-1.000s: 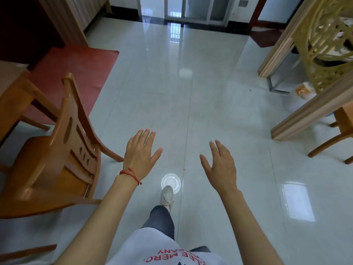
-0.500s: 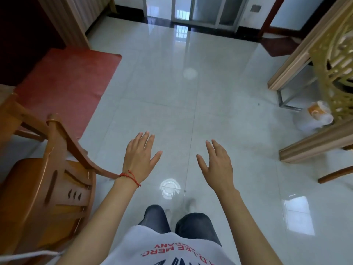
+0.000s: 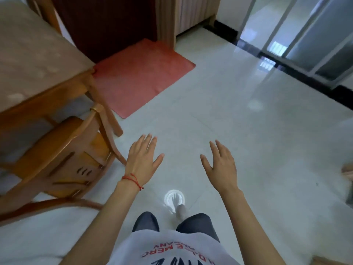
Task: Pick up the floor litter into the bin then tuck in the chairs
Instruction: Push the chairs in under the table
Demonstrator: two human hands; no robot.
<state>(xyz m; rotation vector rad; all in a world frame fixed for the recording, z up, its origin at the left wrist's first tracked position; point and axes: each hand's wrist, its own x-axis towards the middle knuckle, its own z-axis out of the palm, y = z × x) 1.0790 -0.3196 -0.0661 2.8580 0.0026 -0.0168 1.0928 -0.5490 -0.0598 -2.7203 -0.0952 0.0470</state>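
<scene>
A wooden chair [image 3: 57, 159] stands at the left, pulled out from a wooden table [image 3: 28, 60] with a beige top. Its backrest faces me. My left hand [image 3: 142, 159] hovers open just right of the chair's back, fingers straight, a red string on the wrist. Further right, my right hand [image 3: 221, 165] is held out open over the glossy white floor [image 3: 248, 140]. Neither hand touches anything. No litter or bin shows in this view.
A red mat [image 3: 141, 75] lies on the floor beyond the chair, in front of a dark wooden door [image 3: 107, 25]. Sliding glass doors [image 3: 298, 35] with a black sill run along the upper right. A bit of wooden furniture [image 3: 347, 171] pokes in at the right edge.
The view has swung left: the table and chair now fill the left side, and the lattice furniture and bag at the right have gone out of view. Both hands stay open.
</scene>
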